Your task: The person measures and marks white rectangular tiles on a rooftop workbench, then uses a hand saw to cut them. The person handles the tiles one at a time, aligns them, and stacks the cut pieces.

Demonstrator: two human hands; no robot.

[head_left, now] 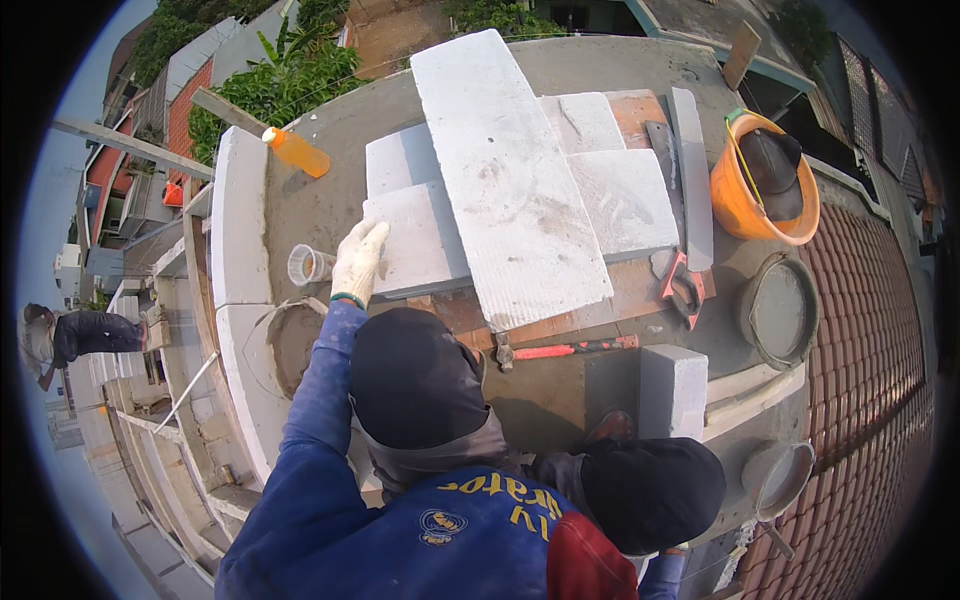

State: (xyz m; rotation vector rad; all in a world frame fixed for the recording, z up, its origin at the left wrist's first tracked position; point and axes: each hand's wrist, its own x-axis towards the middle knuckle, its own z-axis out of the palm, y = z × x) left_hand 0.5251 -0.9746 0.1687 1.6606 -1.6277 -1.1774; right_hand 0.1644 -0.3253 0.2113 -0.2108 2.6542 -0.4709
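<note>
My left hand [360,262], in a pale work glove, reaches out at the left edge of a white block [415,238]. Its fingers lie stretched along that edge, not wrapped round it. A long white slab [515,180] lies slantwise across several white blocks, one of them a grey-smeared block [622,200] at the right. They rest on an orange-brown board [630,290]. Beside my left hand stands a clear plastic cup [308,265]. My right hand is down by my dark-trousered right knee [650,490], which hides nearly all of it; its fingers do not show.
A red-handled hammer [570,349] and a handsaw [684,290] lie near the blocks. An orange bucket [735,200], mortar bucket [780,310] and upright white block [672,390] stand right. An orange bottle [298,152] is far left. Another person [90,335] stands beyond the left edge.
</note>
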